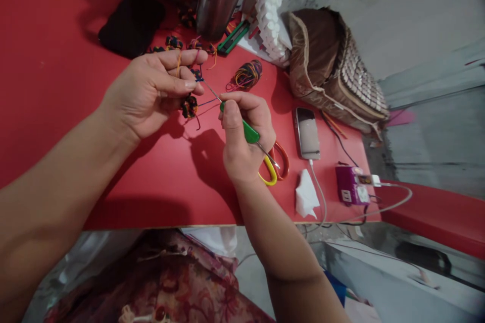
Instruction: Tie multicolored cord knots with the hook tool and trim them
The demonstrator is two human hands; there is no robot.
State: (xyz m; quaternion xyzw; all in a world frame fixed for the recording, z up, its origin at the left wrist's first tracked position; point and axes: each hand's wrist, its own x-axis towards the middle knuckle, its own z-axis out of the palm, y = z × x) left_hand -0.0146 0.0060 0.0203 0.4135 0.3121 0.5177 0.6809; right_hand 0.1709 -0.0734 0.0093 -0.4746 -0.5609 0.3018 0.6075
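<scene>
Between the thumb and fingers of my left hand (151,88) is a small multicoloured crochet piece (189,106), dark with orange and red loops. Yarn passes over the raised fingers of that hand. A crochet hook (250,132) with a green handle is gripped in my right hand (246,136), its thin metal tip reaching the stitches at the left fingertips. A strand of yarn runs between the piece and the right hand. Behind the hands lies a small ball of multicoloured yarn (247,74). More small crochet pieces (173,42) rest just beyond the left hand.
Scissors (281,160) with red and yellow handles lie partly behind my right wrist. Farther right are a phone (307,132) on a cable, crumpled white tissue (306,194) and a purple box (351,184). A green cutter (233,38), metal bottle (223,0), brown bag (322,55) and black item (132,22) stand behind.
</scene>
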